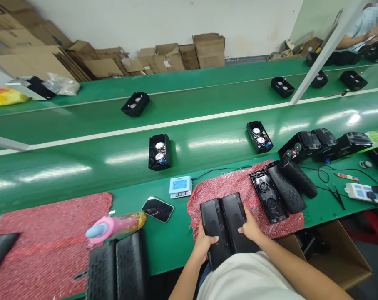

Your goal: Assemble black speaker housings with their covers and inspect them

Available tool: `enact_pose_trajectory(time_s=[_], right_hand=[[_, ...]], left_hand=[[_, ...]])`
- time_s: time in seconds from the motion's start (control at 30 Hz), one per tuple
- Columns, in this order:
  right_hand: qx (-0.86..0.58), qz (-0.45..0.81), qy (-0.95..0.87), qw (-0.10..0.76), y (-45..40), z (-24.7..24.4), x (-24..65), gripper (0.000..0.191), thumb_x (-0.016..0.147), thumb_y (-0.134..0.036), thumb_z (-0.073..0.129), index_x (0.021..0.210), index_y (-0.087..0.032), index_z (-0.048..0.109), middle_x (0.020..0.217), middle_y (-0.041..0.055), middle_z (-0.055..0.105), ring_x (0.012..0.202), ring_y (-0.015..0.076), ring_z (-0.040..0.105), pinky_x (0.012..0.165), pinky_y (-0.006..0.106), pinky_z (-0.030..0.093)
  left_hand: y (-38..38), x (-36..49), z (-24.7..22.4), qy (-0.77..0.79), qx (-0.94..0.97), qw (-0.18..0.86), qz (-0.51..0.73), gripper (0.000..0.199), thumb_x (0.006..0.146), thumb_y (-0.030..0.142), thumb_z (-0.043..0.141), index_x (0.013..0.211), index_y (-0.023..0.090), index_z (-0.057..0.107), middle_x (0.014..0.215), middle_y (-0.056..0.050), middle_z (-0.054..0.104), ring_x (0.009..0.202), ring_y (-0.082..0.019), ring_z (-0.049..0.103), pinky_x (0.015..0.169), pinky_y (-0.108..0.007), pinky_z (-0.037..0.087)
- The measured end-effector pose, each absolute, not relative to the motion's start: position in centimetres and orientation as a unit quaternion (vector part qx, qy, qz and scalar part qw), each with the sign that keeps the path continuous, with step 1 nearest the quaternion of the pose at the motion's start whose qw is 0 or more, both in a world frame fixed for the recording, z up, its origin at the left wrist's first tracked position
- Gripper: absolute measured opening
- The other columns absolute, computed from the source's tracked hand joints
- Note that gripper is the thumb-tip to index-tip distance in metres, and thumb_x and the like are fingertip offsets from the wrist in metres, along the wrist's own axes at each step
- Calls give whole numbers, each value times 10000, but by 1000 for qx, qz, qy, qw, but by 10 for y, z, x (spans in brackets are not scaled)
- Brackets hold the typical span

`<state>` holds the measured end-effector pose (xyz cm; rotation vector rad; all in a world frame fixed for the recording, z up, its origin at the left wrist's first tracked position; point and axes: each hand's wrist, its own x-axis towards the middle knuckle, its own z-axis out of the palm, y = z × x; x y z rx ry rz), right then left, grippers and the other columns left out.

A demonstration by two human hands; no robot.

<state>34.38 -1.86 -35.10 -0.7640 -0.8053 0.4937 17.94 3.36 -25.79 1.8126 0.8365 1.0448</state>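
Observation:
Two long black plastic housings lie side by side at the table's front edge, close to my body. My left hand [204, 245] grips the left black housing [211, 216], thumb on top and fingers round its outer side. Round the right black housing [232, 208] my right hand [251, 226] is closed in the same way. Red bubble wrap [201, 187] spreads beneath and beyond them. Just right of my right hand, an open black shell [267, 196] shows two round grilles, and dark textured covers [285, 187] rest against it.
A small meter [180, 186], a phone [157, 209] and a pink-topped bottle [114, 225] are to the left. Housings with round silver parts [159, 152] sit on the green belt [207, 146]. Tweezers [337, 196] and a power strip [365, 192] lie right. Another person [360, 33] works far right.

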Motion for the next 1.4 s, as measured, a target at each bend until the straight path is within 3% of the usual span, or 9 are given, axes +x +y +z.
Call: enact_pose_trajectory(time_s=[0.3,0.43,0.73,1.27,1.4], right_hand=[[-352,212,-378,829,-15,-348,348,934,506,68,574,1391,-125,347,1335,93,451,1199,174,450,1105,258,240],[-353,210,-368,834,-12,-349,348,886,504,58,578,1353,-124,403,1346,115,434,1211,197,444,1080,277,284],[-345,191,-371,841,-18,-346,347,919,493,83,568,1362,-165,405,1233,82,533,1061,192,541,974,295,410],[-351,198,-367,838,-26,-346,348,857,492,96,562,1319,-94,432,1153,111,574,958,212,578,880,301,460],[-353,200,-340,848,-20,-349,345,953,512,80,580,1409,-103,318,1333,139,447,1154,205,499,1002,278,382]], left_hand=[[29,180,-258,325,725,430,428,1023,508,-25,618,1394,289,213,1157,-114,557,848,-236,617,712,-349,532],[29,183,-258,315,725,432,434,1030,498,-46,607,1393,277,214,1158,-115,556,852,-228,612,709,-342,534],[31,184,-261,308,731,419,443,993,507,-69,589,1376,275,252,1043,-93,598,778,-212,618,676,-332,533],[30,187,-266,288,746,390,457,832,570,-66,577,1330,181,350,1020,-109,603,724,-193,613,646,-338,539],[34,186,-269,278,744,392,464,861,569,-58,587,1351,198,330,1057,-118,595,744,-204,618,657,-356,543]])
